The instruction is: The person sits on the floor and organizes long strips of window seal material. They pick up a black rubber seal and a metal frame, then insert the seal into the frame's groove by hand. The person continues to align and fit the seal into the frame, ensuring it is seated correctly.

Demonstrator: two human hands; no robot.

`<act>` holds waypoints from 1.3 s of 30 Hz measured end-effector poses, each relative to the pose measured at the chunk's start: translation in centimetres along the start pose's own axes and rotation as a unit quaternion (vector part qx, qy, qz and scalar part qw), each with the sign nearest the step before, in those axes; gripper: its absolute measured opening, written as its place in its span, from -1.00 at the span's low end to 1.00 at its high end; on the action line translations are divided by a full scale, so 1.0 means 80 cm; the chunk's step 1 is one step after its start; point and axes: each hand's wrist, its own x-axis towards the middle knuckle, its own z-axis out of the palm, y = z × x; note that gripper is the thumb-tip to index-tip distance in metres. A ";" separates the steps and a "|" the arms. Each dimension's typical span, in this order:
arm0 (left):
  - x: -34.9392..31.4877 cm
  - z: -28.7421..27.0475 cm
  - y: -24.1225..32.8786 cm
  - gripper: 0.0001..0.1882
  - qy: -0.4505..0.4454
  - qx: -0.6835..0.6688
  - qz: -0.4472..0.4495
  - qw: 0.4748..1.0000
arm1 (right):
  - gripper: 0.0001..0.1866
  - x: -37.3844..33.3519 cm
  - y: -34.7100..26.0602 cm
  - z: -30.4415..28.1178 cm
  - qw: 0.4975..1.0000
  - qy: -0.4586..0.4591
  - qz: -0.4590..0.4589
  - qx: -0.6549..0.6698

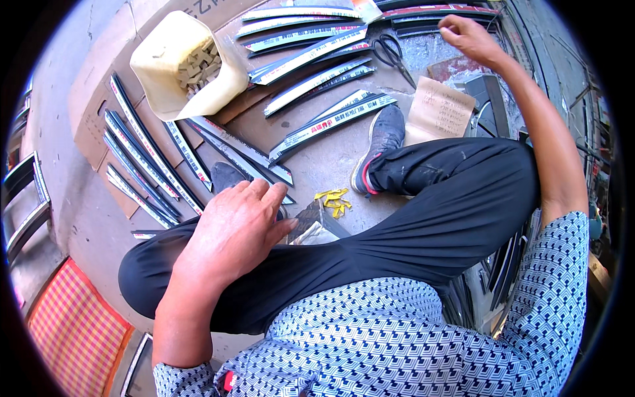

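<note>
Many dark, curved strips (331, 122) with printed white faces fan out across the floor around a seated person, their middle group lying beyond the shoes and another bundle of strips (139, 159) spread at the left. An off-white plastic container (149, 69), cut open and holding small pale blocks (198, 68), stands at the far left on flattened cardboard (96, 126), between the two groups. Black-handled scissors (390, 51) lie just right of the middle strips, and a creased sheet of handwritten paper (438, 109) lies nearer, beside the right shoe (382, 142). Yellow scraps (335, 200) dot the floor between the legs, while a checked cloth (76, 324) covers a spot at the near left. The left hand partly blocks the view of the left shoe (226, 176). Back upward, the left hand (238, 221) hangs over the left thigh, thumb apart from loosely bent fingers, apparently relaxed and released. With its arm extended to the far right, the right hand (466, 38) curls its fingers near the red-faced strips (443, 11); whether it grasps anything cannot be told.
</note>
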 end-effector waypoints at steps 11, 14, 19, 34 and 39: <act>0.000 -0.009 -0.007 -0.50 0.031 -0.031 0.014 0.999 | -0.70 0.022 -0.125 0.161 0.987 -0.152 -0.040 -0.024; 0.001 -0.012 -0.008 -0.50 0.027 -0.038 0.008 0.999 | -0.67 0.021 -0.154 0.208 0.979 -0.201 -0.026 0.009; 0.002 -0.014 -0.009 -0.51 0.024 -0.060 0.001 0.998 | -0.64 0.007 -0.182 0.272 0.969 -0.225 0.030 0.094; 0.011 -0.024 -0.017 -0.47 0.014 -0.094 -0.012 0.995 | -0.44 0.065 -0.284 0.366 0.692 -0.073 0.494 0.521; 0.014 -0.023 -0.018 -0.45 0.009 -0.099 -0.012 0.995 | -0.24 0.090 -0.313 0.375 0.643 -0.054 0.577 0.501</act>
